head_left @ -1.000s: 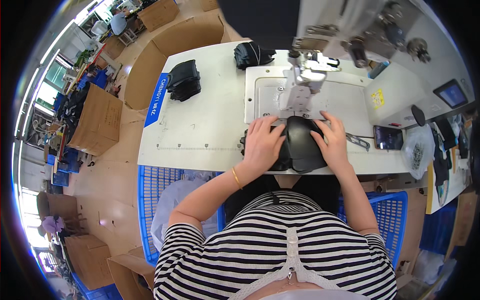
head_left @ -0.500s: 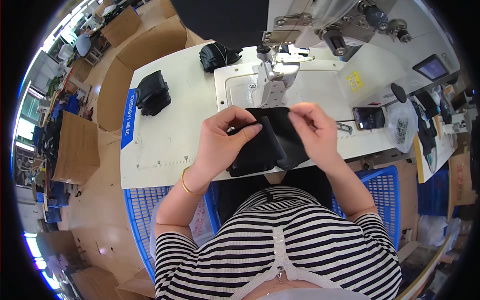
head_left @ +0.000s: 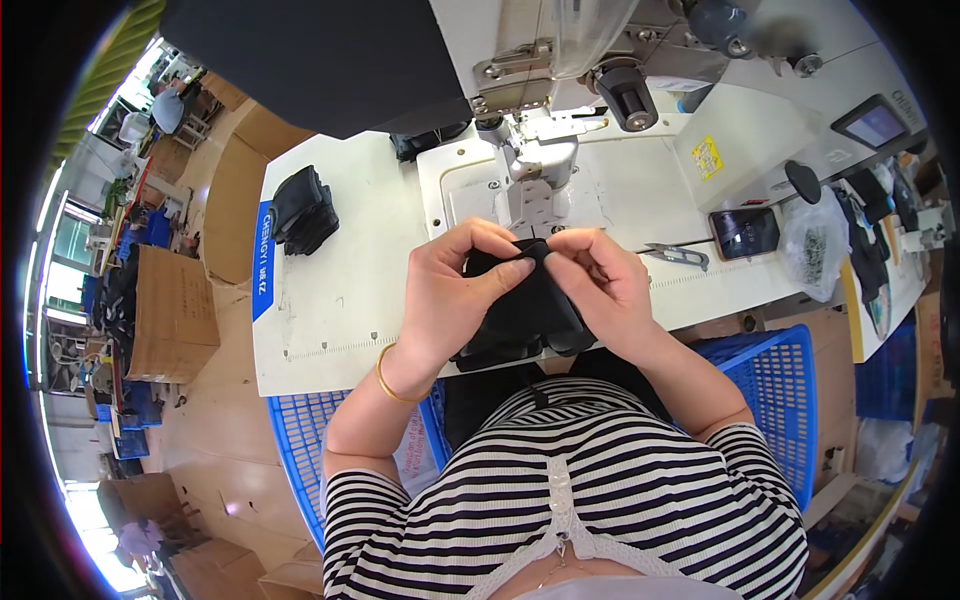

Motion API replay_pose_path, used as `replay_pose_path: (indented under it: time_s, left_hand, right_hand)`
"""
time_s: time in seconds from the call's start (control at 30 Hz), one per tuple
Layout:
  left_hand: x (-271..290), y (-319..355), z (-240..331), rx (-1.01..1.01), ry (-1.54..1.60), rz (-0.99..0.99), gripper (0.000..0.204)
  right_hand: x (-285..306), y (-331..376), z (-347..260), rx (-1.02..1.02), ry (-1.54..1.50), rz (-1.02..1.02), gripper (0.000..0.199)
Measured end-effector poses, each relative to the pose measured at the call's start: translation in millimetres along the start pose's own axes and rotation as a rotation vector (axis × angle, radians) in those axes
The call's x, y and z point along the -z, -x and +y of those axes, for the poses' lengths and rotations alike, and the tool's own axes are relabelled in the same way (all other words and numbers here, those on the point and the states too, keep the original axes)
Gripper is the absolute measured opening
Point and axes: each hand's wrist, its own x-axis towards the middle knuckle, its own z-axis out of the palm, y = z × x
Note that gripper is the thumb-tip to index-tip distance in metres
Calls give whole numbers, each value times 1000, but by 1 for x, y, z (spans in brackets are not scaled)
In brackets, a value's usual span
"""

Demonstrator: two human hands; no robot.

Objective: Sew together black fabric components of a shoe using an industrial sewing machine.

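A black fabric piece [head_left: 530,310] hangs between my hands over the front edge of the white sewing table. My left hand [head_left: 460,285] pinches its upper edge on the left between thumb and fingers. My right hand [head_left: 605,290] pinches the same edge close by, so the fingertips of both hands nearly meet. The lower part of the cloth looks layered and folded, resting near the table edge above my lap. Just beyond my hands stands the sewing machine's needle and presser area [head_left: 535,165]; the cloth is not under it.
Folded black pieces [head_left: 305,210] lie at the table's left, with another black stack [head_left: 425,142] behind the machine head. To the right are thread snips [head_left: 678,257], a phone [head_left: 745,233] and a clear plastic bag [head_left: 812,250]. Blue baskets [head_left: 785,400] stand below the table edge.
My right hand has moved left toward my left hand, bringing the cloth's top edge together. The view has shifted slightly. Both hands still pinch the fabric.
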Motion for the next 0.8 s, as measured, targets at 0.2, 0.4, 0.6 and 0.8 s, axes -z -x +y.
replay_pose_path:
  time_s: [0.2, 0.4, 0.6, 0.8]
  left_hand:
    - [-12, -6, 7, 27, 112, 91, 12]
    - [-8, -9, 0, -12, 43, 38, 9]
    - [-9, -14, -1, 11, 104, 45, 9]
    - [-2, -23, -7, 41, 365, 196, 13]
  right_hand:
    - [-1, -3, 6, 67, 70, 93, 12]
    - [0, -6, 4, 59, 65, 106, 11]
    - [4, -9, 0, 4, 71, 85, 14]
    - [13, -2, -6, -48, 131, 26, 14]
